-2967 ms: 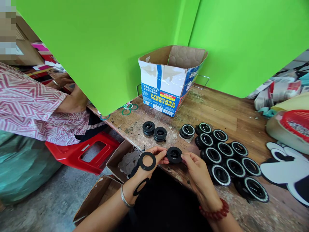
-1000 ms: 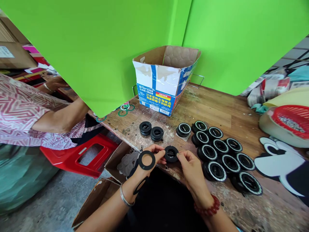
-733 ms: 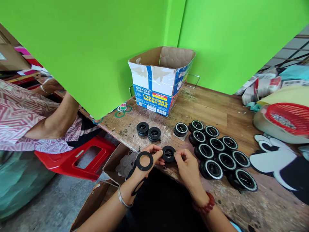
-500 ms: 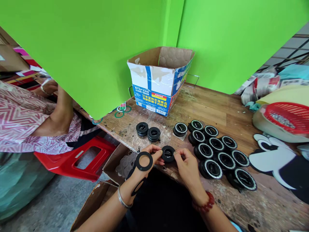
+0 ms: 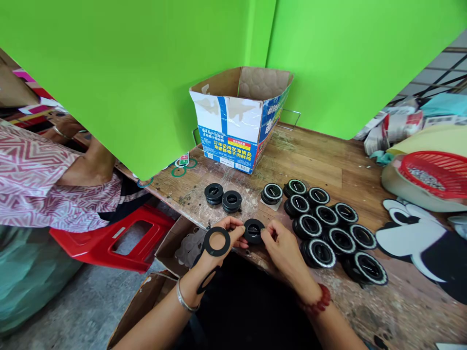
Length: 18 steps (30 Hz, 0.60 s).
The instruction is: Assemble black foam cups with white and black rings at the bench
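One black disc [image 5: 254, 231] is pinched between your left hand [image 5: 233, 236] and your right hand [image 5: 283, 245], on opposite sides, at the near edge of the bench [image 5: 321, 160]. Uneven pressure could drop it over that edge; tilting the left hand might shed the black ring [image 5: 216, 253] lying on it; a rightward swing could topple the nearest white-rimmed stack [image 5: 308, 226].

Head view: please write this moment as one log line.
left hand: holds black round piece; right hand: pinches its opposite edge; nearby: white-ringed pieces, cardboard box
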Tool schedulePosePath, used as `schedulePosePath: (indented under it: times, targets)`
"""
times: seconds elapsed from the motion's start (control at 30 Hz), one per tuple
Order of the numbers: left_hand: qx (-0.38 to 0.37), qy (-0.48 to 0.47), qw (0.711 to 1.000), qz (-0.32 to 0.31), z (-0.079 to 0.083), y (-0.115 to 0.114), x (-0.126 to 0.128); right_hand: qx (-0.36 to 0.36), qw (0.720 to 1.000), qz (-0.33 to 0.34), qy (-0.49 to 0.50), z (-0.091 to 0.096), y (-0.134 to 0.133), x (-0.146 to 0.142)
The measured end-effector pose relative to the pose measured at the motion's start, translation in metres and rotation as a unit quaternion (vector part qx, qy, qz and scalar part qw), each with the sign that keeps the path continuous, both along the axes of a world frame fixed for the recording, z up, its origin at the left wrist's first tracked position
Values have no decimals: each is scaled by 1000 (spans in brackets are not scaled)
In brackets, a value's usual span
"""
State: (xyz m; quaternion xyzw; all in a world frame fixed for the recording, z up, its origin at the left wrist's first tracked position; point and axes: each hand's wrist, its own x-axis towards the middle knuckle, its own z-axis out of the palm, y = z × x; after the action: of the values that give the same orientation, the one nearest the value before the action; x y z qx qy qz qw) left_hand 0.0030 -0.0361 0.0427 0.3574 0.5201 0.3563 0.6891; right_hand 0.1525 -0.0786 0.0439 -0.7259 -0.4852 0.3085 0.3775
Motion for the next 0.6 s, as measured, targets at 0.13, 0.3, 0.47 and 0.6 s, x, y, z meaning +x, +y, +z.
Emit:
schedulePosePath:
  times: [0.13, 0.3, 0.47, 0.6]
  targets:
    - [-15, -14, 999, -35, 0, 3, -2, -60, 986, 18, 156, -1, 1, 7]
    - [-21, -24, 996, -80, -5, 13, 0, -79, 978, 36, 188, 0, 23, 5]
    - [-11, -23, 995, -92, -5, 12, 3, -121, 971, 51, 198, 4, 36, 6]
    - [-2, -32, 996, -79, -1, -1, 1, -134, 929, 61, 340, 4, 18, 14]
